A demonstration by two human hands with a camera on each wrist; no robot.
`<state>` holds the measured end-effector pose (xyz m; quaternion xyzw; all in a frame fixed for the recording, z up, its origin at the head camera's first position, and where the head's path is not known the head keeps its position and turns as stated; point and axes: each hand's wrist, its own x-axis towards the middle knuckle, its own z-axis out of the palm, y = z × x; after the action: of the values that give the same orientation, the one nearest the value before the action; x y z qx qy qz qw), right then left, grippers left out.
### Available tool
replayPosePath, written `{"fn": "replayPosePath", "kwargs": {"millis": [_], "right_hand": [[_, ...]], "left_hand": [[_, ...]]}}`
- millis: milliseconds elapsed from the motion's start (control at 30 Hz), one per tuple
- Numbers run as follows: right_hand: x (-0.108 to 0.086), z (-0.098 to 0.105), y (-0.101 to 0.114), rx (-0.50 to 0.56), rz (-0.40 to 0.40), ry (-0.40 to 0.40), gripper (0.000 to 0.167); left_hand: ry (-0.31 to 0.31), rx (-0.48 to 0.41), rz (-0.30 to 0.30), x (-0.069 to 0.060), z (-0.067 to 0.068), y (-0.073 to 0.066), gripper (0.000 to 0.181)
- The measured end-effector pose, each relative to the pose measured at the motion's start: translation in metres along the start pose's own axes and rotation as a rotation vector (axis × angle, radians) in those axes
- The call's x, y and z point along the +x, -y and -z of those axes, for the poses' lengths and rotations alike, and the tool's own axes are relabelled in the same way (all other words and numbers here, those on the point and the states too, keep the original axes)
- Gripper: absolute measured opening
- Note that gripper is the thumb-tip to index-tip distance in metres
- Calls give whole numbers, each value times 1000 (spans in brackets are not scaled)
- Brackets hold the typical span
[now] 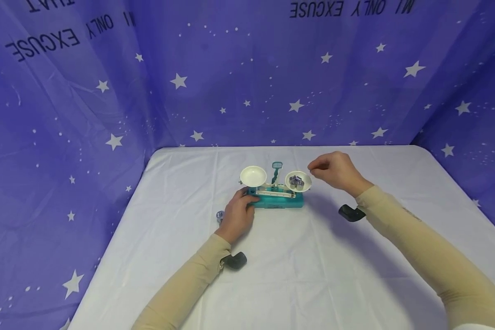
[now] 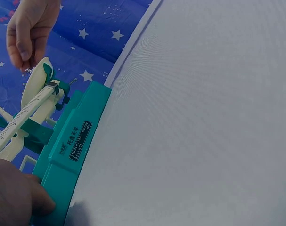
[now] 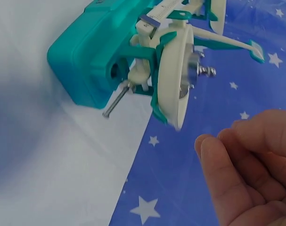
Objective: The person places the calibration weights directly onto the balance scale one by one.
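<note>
A teal and white tray balance (image 1: 276, 200) stands on the table, its base marked as a student balance in the left wrist view. My left hand (image 1: 238, 215) holds the left end of the base, thumb (image 2: 41, 200) against its front side. Several shiny metal weights (image 1: 296, 181) lie in the right pan (image 1: 305, 184). The left pan (image 1: 253, 176) is bare and sits a little higher. Just right of the weighted pan, my right hand (image 1: 336, 172) hovers with thumb and fingers bent toward each other. Nothing shows between its fingertips (image 3: 212, 143) in the right wrist view.
A small shiny bluish object (image 1: 220, 216), too small to identify, lies left of my left hand. A white cloth (image 1: 313, 275) covers the table. Purple star-printed curtains (image 1: 247, 82) hang behind and at the sides.
</note>
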<state>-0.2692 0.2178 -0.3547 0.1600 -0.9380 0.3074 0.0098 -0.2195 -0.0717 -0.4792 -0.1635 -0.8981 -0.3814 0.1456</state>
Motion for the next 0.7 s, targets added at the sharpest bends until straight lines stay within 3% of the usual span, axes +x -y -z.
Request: {"fn": "replayPosePath", "kwargs": {"millis": [467, 700], "right_hand": [[-39, 27, -29, 15, -122, -48, 22], [-52, 20, -46, 59, -144, -61, 22]], "left_hand": [[0, -5, 7, 0, -1, 2, 28], [2, -5, 3, 0, -1, 2, 28]]}}
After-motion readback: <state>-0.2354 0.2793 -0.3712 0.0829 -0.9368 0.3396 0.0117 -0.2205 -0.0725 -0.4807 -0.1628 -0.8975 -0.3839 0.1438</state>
